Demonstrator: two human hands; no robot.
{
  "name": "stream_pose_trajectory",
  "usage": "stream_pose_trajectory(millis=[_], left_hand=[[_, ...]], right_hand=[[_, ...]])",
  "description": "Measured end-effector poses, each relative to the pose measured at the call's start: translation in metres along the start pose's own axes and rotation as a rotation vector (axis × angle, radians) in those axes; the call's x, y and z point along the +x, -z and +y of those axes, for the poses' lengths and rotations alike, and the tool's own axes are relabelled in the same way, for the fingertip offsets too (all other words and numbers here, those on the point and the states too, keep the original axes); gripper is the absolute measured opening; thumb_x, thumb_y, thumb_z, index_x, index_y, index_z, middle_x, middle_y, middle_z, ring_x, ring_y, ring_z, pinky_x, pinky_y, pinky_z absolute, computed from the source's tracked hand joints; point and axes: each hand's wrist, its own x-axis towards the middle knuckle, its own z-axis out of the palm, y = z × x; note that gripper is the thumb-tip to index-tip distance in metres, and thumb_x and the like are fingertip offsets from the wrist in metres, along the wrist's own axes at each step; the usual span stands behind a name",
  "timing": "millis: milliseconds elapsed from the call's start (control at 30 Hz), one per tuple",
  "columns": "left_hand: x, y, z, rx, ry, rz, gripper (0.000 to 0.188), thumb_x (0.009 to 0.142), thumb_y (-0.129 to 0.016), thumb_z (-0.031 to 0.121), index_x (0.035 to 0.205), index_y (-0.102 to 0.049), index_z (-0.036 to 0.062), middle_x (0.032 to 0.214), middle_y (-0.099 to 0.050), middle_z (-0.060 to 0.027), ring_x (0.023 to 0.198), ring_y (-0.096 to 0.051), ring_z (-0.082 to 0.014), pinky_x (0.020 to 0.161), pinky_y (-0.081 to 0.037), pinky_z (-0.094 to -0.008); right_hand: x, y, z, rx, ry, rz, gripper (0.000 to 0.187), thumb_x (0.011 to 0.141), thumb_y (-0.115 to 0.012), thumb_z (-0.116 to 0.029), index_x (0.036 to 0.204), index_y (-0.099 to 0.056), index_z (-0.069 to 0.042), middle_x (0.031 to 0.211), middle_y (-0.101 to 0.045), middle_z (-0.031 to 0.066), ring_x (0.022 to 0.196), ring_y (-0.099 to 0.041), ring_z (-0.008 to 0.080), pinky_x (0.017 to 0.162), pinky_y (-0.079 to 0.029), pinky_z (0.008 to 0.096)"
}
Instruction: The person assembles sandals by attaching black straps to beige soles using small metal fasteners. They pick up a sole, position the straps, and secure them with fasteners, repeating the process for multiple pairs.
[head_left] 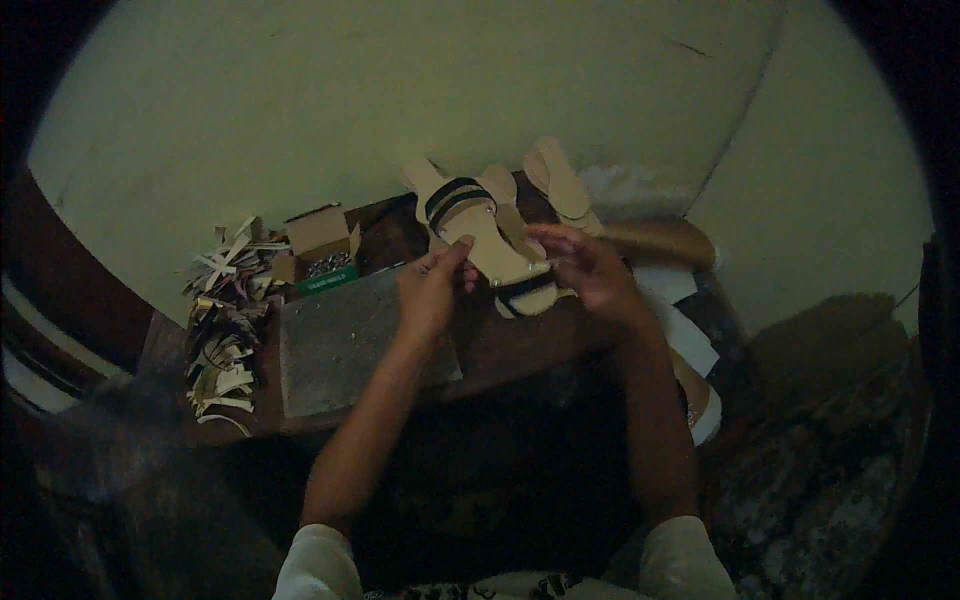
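In front of me is a sandal with a beige insole, two dark bands across its far part and one dark strap near its close end. It is tilted over the table, and small shiny fittings show beside the bands. My left hand is closed on its left edge, the thumb lying on the insole. At the opposite edge is my right hand, its thumb and fingers closed around the sandal's side by the near strap. Part of the right fingers' grip is hidden.
Beige soles lie behind the sandal. On the left are a heap of cut scraps and an open cardboard box of small metal pieces. A grey slab lies on the dark table. White pieces sit at right; a wall stands behind.
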Motion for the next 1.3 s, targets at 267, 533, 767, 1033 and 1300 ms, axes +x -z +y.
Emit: stream_pose_trajectory(millis=[267,533,767,1033,1300], left_hand=[[0.008,-0.048,-0.017,-0.347,0.221,-0.087,0.029,0.089,-0.07,0.032,0.091,-0.066,0.0033,0.079,-0.065,-0.0031,0.065,-0.059,-0.0112,0.058,-0.047,-0.0241],[-0.003,-0.051,-0.005,0.146,-0.273,-0.068,0.035,0.091,-0.068,0.036,0.104,-0.065,0.004,0.097,-0.069,-0.0056,0.084,-0.062,-0.0127,0.074,-0.048,-0.0271],[0.019,-0.036,-0.059,0.212,-0.046,-0.177,0.034,0.093,-0.065,0.028,0.112,-0.065,-0.0005,0.091,-0.069,-0.0055,0.073,-0.062,-0.0107,0.068,-0.05,-0.0258],[0.014,-0.049,-0.059,0.061,0.097,-0.265,0.034,0.092,-0.065,0.025,0.111,-0.064,-0.0034,0.09,-0.068,-0.0051,0.072,-0.062,-0.0107,0.063,-0.048,-0.0247],[0.033,-0.029,-0.08,0.564,-0.099,-0.159,0.035,0.085,-0.073,0.029,0.103,-0.072,0.0,0.079,-0.071,-0.0084,0.067,-0.065,-0.0141,0.063,-0.051,-0.0303]], right_hand=[[-0.004,0.022,-0.005,-0.426,0.289,0.094,0.044,0.076,-0.078,-0.007,0.117,-0.062,-0.004,0.114,-0.065,0.0075,0.107,-0.062,0.0205,0.093,-0.049,0.0336],[-0.01,0.057,-0.016,0.313,-0.039,0.528,0.026,0.087,-0.071,-0.014,0.109,-0.062,-0.004,0.096,-0.068,0.0068,0.083,-0.066,0.0171,0.076,-0.055,0.0323],[-0.016,0.092,0.021,0.609,-0.156,0.446,0.024,0.086,-0.072,-0.016,0.106,-0.063,-0.005,0.099,-0.067,0.0079,0.077,-0.066,0.0198,0.07,-0.056,0.0303],[-0.023,0.101,0.032,0.296,-0.279,0.638,0.028,0.087,-0.07,-0.02,0.109,-0.063,-0.003,0.101,-0.067,0.0089,0.079,-0.065,0.0189,0.068,-0.054,0.0316],[-0.006,0.132,0.073,-0.216,-0.485,0.586,0.037,0.087,-0.072,-0.026,0.111,-0.062,0.0,0.102,-0.067,0.0104,0.087,-0.066,0.017,0.068,-0.054,0.0303]])
